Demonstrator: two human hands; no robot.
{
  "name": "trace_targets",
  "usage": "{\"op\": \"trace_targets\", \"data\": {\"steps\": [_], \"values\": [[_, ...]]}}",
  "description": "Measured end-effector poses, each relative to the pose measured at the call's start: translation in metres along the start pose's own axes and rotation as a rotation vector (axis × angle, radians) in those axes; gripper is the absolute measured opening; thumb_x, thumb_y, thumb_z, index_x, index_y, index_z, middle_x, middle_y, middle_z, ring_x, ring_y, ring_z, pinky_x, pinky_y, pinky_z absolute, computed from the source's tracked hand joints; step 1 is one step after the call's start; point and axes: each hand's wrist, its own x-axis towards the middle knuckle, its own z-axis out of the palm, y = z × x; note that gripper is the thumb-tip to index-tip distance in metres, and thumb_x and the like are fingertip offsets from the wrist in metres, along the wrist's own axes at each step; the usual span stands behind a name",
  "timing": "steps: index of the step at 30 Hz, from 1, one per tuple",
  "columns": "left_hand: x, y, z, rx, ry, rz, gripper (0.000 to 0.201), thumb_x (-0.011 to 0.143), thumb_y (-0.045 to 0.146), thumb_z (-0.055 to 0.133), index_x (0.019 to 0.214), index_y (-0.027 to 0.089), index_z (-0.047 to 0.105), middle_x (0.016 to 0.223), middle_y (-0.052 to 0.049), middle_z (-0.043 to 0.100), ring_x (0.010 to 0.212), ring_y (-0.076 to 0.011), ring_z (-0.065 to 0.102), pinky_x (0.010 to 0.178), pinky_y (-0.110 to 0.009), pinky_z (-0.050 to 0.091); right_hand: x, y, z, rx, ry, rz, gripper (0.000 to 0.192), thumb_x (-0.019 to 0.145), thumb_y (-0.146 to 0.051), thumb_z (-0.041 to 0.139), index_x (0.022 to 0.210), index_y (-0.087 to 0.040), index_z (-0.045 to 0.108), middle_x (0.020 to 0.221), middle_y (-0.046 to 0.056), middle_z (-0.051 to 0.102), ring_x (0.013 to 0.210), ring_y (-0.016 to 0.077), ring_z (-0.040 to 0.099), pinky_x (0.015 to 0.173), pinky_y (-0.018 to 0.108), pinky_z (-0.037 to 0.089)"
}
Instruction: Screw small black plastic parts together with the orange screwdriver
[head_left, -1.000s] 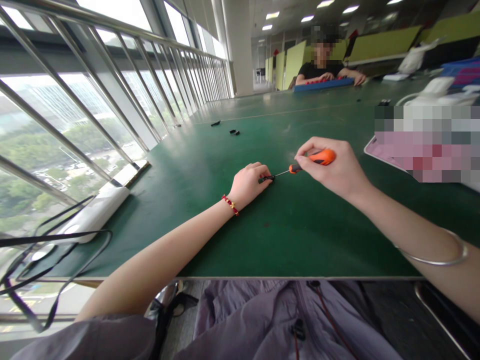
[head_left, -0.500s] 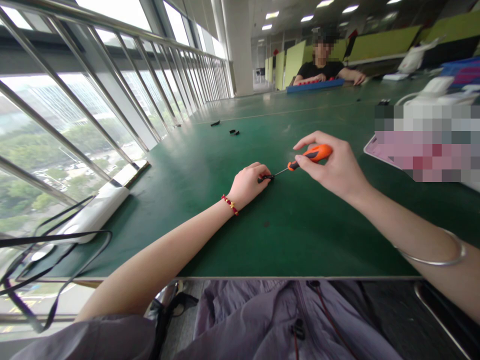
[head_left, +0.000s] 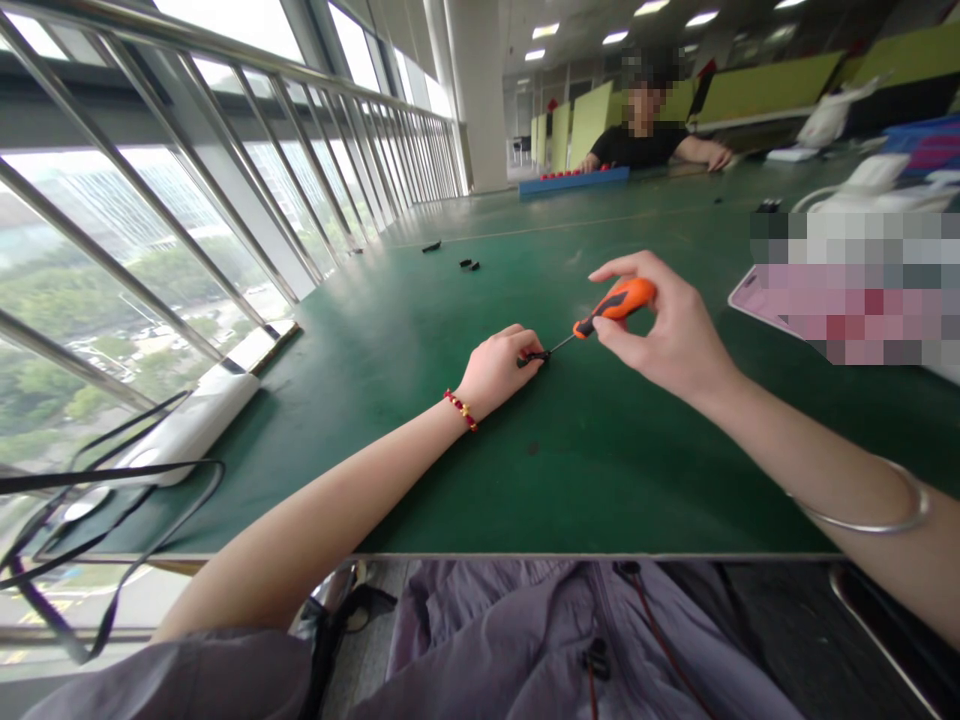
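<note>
My left hand (head_left: 496, 366) rests on the green table (head_left: 600, 470) and pinches a small black part (head_left: 535, 356) against the surface. My right hand (head_left: 664, 325) grips an orange-handled screwdriver (head_left: 613, 304) by the handle, with the thin shaft slanting down and left so that its tip meets the black part. A red bead bracelet sits on my left wrist and a silver bangle on my right forearm.
Small black parts (head_left: 469, 264) and another black piece (head_left: 430, 246) lie farther back on the table. A white power strip (head_left: 196, 418) with black cables sits at the left edge by the window railing. A person sits at the far end behind a blue tray (head_left: 574, 180). A blurred pink-and-white object (head_left: 847, 290) lies to the right.
My right hand has lifted the screwdriver handle higher, so the shaft slants more steeply, and my fingers have shifted on the handle. The far person's blue tray has slid left. My left hand has stayed put.
</note>
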Motion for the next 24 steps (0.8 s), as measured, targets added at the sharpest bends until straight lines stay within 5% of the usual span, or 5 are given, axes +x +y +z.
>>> {"op": "trace_targets", "data": {"steps": [6, 12, 18, 24], "values": [[0.005, -0.004, 0.003, -0.020, -0.002, 0.000, 0.009, 0.079, 0.021, 0.055, 0.082, 0.019, 0.063, 0.089, -0.003, 0.062, 0.078, -0.0147, 0.061, 0.070, -0.026, 0.050, 0.000, -0.001, 0.000, -0.048, -0.057, 0.075, 0.009, 0.076, -0.033, 0.060, 0.077, -0.025, 0.060, 0.064, 0.000, 0.059, 0.057, 0.0146, 0.052, 0.057, 0.029, 0.039], [0.024, -0.005, 0.000, -0.033, -0.059, -0.005, 0.006, 0.074, 0.018, 0.059, 0.078, 0.018, 0.064, 0.085, -0.002, 0.063, 0.076, -0.0151, 0.061, 0.071, -0.027, 0.050, 0.000, 0.001, 0.002, -0.049, 0.038, 0.072, 0.027, 0.070, -0.025, 0.063, 0.097, -0.025, 0.059, 0.070, 0.000, 0.060, 0.064, 0.0171, 0.056, 0.059, 0.029, 0.042], [0.035, -0.009, 0.009, -0.064, -0.037, 0.007, 0.006, 0.074, 0.018, 0.060, 0.078, 0.017, 0.065, 0.084, -0.003, 0.063, 0.075, -0.0148, 0.060, 0.071, -0.027, 0.050, 0.003, 0.007, 0.002, -0.088, -0.014, 0.151, 0.015, 0.076, -0.037, 0.060, 0.070, -0.023, 0.060, 0.064, 0.001, 0.061, 0.060, 0.0172, 0.054, 0.058, 0.030, 0.039], [0.030, -0.017, 0.015, -0.139, -0.009, 0.022, 0.007, 0.074, 0.017, 0.061, 0.079, 0.016, 0.065, 0.083, -0.003, 0.062, 0.075, -0.0135, 0.060, 0.072, -0.026, 0.051, 0.004, 0.009, 0.001, -0.055, 0.094, 0.114, 0.022, 0.071, -0.027, 0.063, 0.093, -0.024, 0.060, 0.071, 0.000, 0.060, 0.063, 0.0166, 0.055, 0.061, 0.030, 0.042]]}}
